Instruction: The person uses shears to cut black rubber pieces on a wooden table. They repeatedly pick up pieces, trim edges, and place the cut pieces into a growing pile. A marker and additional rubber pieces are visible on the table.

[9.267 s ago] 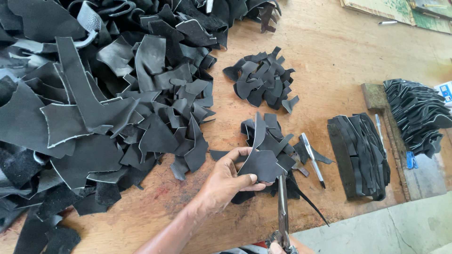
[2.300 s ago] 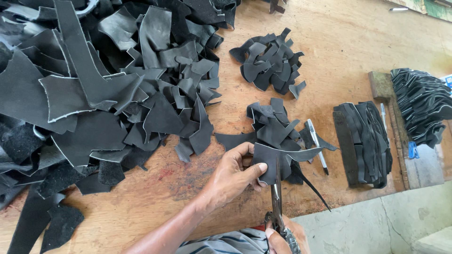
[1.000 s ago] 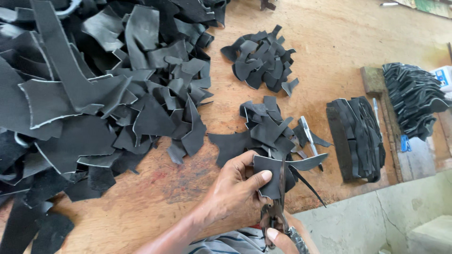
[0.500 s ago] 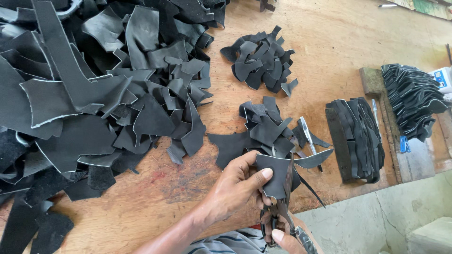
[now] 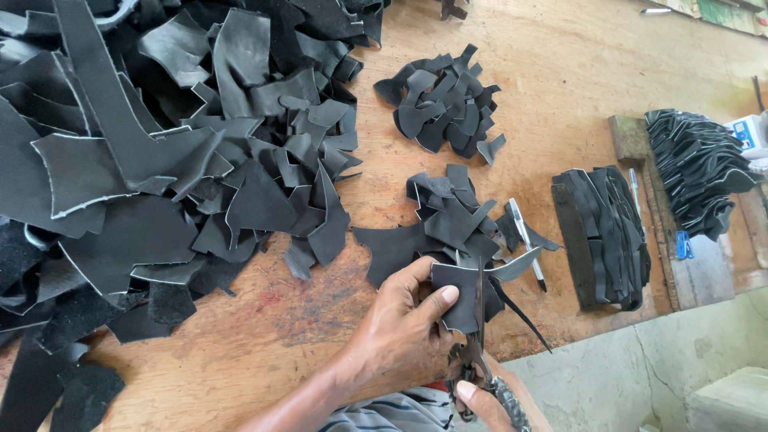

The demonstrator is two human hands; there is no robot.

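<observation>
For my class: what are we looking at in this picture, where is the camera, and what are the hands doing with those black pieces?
No machine here: a person works with bare hands, and the camera sits on their head, looking down at a wooden table. The left hand pinches a black leather piece. The right hand, at the bottom edge, holds scissors whose blades run up across that piece. To the left lies a big heap of black scraps. Two smaller piles lie nearer the middle, with a pen beside the nearer one. On the right lie two stacks of cut pieces.
</observation>
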